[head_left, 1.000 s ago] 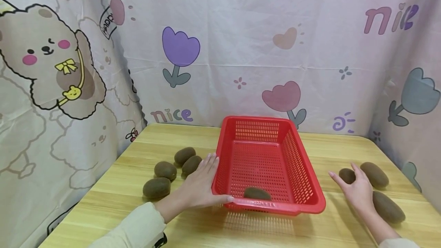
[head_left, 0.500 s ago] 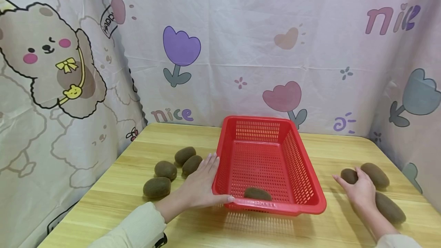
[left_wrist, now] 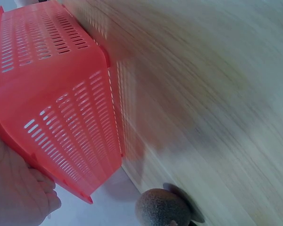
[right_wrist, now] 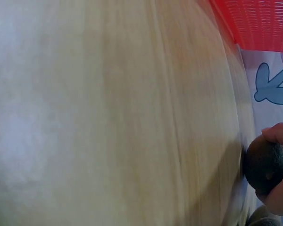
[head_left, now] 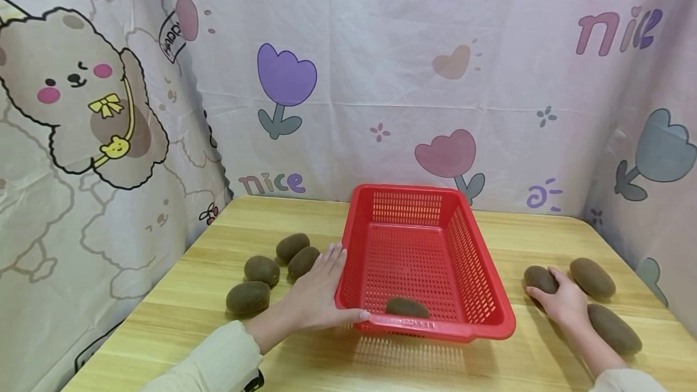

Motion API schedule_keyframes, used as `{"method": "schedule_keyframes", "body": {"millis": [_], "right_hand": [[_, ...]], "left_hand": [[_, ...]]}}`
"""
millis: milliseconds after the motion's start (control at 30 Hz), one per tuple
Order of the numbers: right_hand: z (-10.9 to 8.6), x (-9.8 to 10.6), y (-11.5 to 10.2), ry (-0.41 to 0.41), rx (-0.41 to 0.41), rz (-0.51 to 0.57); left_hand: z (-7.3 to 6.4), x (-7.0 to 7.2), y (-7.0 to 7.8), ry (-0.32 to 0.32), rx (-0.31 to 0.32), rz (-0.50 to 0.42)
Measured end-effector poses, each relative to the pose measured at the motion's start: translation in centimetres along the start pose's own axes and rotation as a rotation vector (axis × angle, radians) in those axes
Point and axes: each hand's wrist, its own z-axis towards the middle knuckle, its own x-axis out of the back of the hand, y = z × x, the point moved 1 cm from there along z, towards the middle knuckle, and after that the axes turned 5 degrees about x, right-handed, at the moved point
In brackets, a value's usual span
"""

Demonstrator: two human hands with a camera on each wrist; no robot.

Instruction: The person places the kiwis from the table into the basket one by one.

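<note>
On the table's right side my right hand (head_left: 569, 305) grips a brown kiwi (head_left: 540, 279) between thumb and fingers. The right wrist view shows the same kiwi (right_wrist: 264, 162) under the fingertips, close to the wood. My left hand (head_left: 318, 295) rests at the near left corner of a red plastic basket (head_left: 490, 271), its fingers straight along the left side and its thumb on the front rim. One kiwi (head_left: 406, 307) lies inside the basket at the near end, partly hidden by the front wall.
Several kiwis lie left of the basket, among them a kiwi (head_left: 248, 297) nearest the front. Right of my right hand are two more, a rear kiwi (head_left: 593, 277) and a front kiwi (head_left: 614, 328). A printed curtain (head_left: 381, 77) hangs behind the wooden table (head_left: 305, 362).
My right hand's fingers have closed round the kiwi, and it has shifted a little to the left. My left hand and the basket stay where they were.
</note>
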Motion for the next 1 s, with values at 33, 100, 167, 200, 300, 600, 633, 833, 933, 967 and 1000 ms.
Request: {"method": "schedule_keyframes", "body": {"millis": [33, 100, 167, 200, 300, 600, 633, 833, 933, 967, 1000], "right_hand": [[0.0, 0.1, -0.1, 0.002, -0.001, -0.001], [-0.1, 0.2, -0.3, 0.014, 0.008, -0.003], [-0.1, 0.4, -0.5, 0.031, 0.024, -0.007], [0.0, 0.6, -0.6, 0.038, 0.031, -0.005], [0.0, 0.9, -1.1, 0.055, 0.06, 0.004], [0.3, 1.7, -2.4, 0.033, 0.113, 0.024], [0.3, 1.8, -2.6, 0.035, 0.123, 0.021], [0.1, 2.4, -3.8, 0.038, 0.178, 0.022], [0.1, 2.7, -4.5, 0.037, 0.205, 0.04], [0.1, 2.9, -4.8, 0.039, 0.213, 0.044], [0.1, 3.0, -5.0, 0.038, 0.22, 0.047]], "left_hand": [[0.0, 0.0, 0.0, 0.0, 0.0, 0.0], [0.0, 0.0, 0.0, 0.0, -0.001, 0.005], [0.0, -0.1, -0.1, 0.002, -0.002, 0.011], [0.0, -0.1, -0.1, 0.003, -0.003, 0.015], [0.0, -0.1, -0.1, 0.007, -0.001, 0.012], [-0.1, 0.0, 0.0, 0.007, -0.002, 0.018], [-0.1, 0.0, 0.0, 0.006, -0.002, 0.016], [0.0, -0.1, 0.0, -0.001, 0.004, 0.007], [0.0, -0.1, 0.0, -0.002, 0.003, 0.011], [0.0, -0.1, 0.0, -0.002, 0.004, 0.012], [0.0, -0.1, 0.0, -0.001, 0.002, 0.011]]}}
